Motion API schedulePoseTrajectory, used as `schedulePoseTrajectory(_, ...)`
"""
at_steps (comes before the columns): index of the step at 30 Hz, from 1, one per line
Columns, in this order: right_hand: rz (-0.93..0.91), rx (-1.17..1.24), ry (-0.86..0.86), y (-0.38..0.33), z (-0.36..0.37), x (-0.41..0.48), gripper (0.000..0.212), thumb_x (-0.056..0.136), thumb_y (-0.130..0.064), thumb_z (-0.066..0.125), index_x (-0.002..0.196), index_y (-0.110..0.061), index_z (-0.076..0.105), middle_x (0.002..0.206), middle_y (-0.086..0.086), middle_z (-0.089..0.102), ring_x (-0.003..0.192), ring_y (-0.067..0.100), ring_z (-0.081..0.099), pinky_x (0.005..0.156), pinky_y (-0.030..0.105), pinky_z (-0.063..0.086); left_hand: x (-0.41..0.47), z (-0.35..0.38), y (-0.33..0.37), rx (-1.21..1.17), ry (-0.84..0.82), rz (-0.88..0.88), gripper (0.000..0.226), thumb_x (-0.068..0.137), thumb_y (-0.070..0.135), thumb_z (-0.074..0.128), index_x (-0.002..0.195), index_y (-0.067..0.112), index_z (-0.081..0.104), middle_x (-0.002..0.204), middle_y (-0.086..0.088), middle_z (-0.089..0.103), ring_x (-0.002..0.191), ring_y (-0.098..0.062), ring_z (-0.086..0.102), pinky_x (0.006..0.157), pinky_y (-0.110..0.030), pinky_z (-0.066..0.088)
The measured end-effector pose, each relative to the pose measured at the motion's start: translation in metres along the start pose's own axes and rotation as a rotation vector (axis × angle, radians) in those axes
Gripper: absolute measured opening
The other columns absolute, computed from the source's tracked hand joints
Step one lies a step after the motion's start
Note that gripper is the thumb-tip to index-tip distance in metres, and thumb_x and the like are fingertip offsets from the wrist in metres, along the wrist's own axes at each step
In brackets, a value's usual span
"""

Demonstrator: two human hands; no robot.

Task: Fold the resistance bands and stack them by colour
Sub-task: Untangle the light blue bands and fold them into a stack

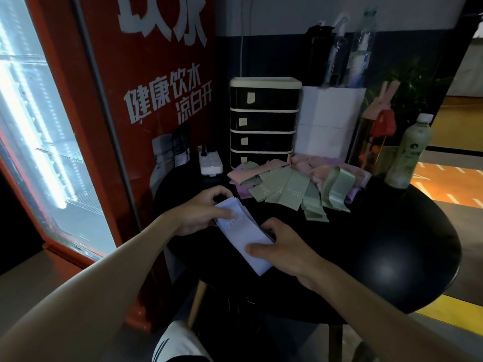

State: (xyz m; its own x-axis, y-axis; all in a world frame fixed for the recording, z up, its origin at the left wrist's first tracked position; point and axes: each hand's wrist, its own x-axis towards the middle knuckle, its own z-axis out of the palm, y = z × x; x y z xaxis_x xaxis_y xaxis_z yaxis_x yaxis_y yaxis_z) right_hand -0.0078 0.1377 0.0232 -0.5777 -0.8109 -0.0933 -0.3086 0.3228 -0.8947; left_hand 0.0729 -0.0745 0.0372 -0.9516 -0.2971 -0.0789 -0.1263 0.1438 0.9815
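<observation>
The left hand pinches the far end of a lavender band, thumb laid across the top beside the printed "20" and fingers curled underneath. The right hand holds the near part the same way, thumb pressed flat on top. Both grips are closed on this 1 band, which lies slanted low over the near left of the dark round surface. Edges at its far end suggest several layers.

Behind it, well apart, lies an unsorted heap: green bands marked "30" fanned in front, pink bands behind, and purple bands poking out beneath.

The likely trouble is the layers sliding: the material looks smooth and springy, so loosening either thumb could let the fold open or the edges skew. Reaching back into the heap could also drag overlapping green and pink bands together.
</observation>
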Motion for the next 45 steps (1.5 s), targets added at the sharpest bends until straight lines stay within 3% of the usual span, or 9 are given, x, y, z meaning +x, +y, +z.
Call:
schedulePoseTrajectory(13, -0.111, -0.075, -0.037, -0.010, -0.012, 0.001, 0.031, 0.075, -0.007, 0.076, 0.096, -0.007, 0.052, 0.088, 0.004, 0.057, 0.073, 0.013, 0.054, 0.066, 0.024, 0.042, -0.031, -0.004, -0.011, -0.151, 0.078, 0.132, 0.041, 0.077, 0.003, 0.078, 0.106, 0.014, 0.051, 0.102, -0.018, 0.065, 0.090, -0.027, 0.068, 0.079, -0.035, 0.057)
schedulePoseTrajectory(17, -0.292, -0.351, 0.025, -0.001, -0.025, 0.004, 0.029, 0.073, -0.016, 0.070, 0.088, -0.018, 0.045, 0.075, -0.002, 0.047, 0.064, 0.010, 0.038, 0.058, 0.026, 0.029, -0.037, 0.001, -0.018, -0.033, 0.117, 0.194, 0.049, 0.070, 0.011, 0.087, 0.100, 0.016, 0.048, 0.102, -0.027, 0.064, 0.090, -0.030, 0.065, 0.081, -0.047, 0.054)
schedulePoseTrajectory(19, -0.310, -0.453, 0.064, 0.006, -0.031, 0.007, 0.030, 0.066, -0.026, 0.065, 0.085, -0.029, 0.043, 0.073, -0.005, 0.047, 0.069, 0.016, 0.041, 0.060, 0.030, 0.028, -0.039, 0.009, -0.023, 0.034, 0.129, 0.215, 0.050, 0.073, 0.003, 0.084, 0.105, 0.020, 0.049, 0.098, -0.021, 0.066, 0.087, -0.021, 0.067, 0.077, -0.038, 0.056)
schedulePoseTrajectory(23, -0.316, -0.576, -0.020, 0.009, -0.039, 0.009, 0.051, 0.074, -0.024, 0.068, 0.110, -0.045, 0.039, 0.103, -0.008, 0.056, 0.094, 0.019, 0.051, 0.078, 0.035, 0.036, -0.037, 0.017, -0.025, 0.163, 0.126, 0.255, 0.080, 0.082, 0.006, 0.079, 0.144, 0.030, 0.035, 0.120, -0.006, 0.064, 0.104, -0.015, 0.068, 0.088, -0.028, 0.056)
schedulePoseTrajectory(26, -0.316, -0.730, -0.037, 0.003, -0.037, 0.009, 0.073, 0.082, -0.027, 0.067, 0.144, -0.035, 0.029, 0.123, -0.012, 0.050, 0.116, 0.013, 0.042, 0.096, 0.036, 0.028, -0.034, 0.020, -0.022, 0.332, 0.073, 0.303, 0.070, 0.085, 0.009, 0.076, 0.144, 0.022, 0.041, 0.123, 0.003, 0.060, 0.106, -0.005, 0.064, 0.086, -0.016, 0.051)
schedulePoseTrajectory(31, -0.339, -0.842, -0.093, 0.000, -0.035, 0.013, 0.063, 0.084, -0.042, 0.066, 0.141, -0.033, 0.040, 0.125, -0.010, 0.050, 0.119, 0.017, 0.043, 0.101, 0.042, 0.031, -0.031, 0.020, -0.026, 0.444, 0.015, 0.329, 0.082, 0.075, 0.019, 0.087, 0.143, 0.032, 0.044, 0.114, 0.002, 0.053, 0.102, -0.003, 0.061, 0.086, -0.016, 0.047)
schedulePoseTrajectory(36, -0.364, -0.676, -0.108, 0.003, -0.036, 0.021, 0.058, 0.080, -0.057, 0.060, 0.132, -0.033, 0.049, 0.119, -0.008, 0.057, 0.111, 0.015, 0.054, 0.098, 0.049, 0.042, -0.028, 0.014, -0.021, 0.597, 0.000, 0.353, 0.054, 0.073, 0.025, 0.087, 0.120, 0.033, 0.062, 0.120, 0.005, 0.046, 0.111, -0.001, 0.051, 0.096, -0.011, 0.040)
schedulePoseTrajectory(40, -0.347, -0.722, -0.114, 0.006, -0.041, 0.022, 0.059, 0.083, -0.055, 0.061, 0.137, -0.035, 0.044, 0.122, -0.009, 0.053, 0.115, 0.016, 0.049, 0.100, 0.048, 0.039, -0.025, 0.016, -0.019, 0.607, -0.033, 0.386, 0.043, 0.074, 0.023, 0.085, 0.111, 0.026, 0.063, 0.119, 0.007, 0.052, 0.111, -0.009, 0.056, 0.095, -0.022, 0.047)
schedulePoseTrajectory(45, -0.358, -0.694, -0.068, 0.018, -0.044, 0.021, 0.063, 0.084, -0.062, 0.058, 0.139, -0.038, 0.042, 0.123, -0.006, 0.054, 0.114, 0.016, 0.052, 0.099, 0.043, 0.043, -0.026, 0.017, -0.018, 0.528, -0.011, 0.326, 0.054, 0.076, 0.019, 0.085, 0.125, 0.023, 0.063, 0.111, 0.009, 0.063, 0.100, -0.003, 0.063, 0.085, -0.015, 0.049)
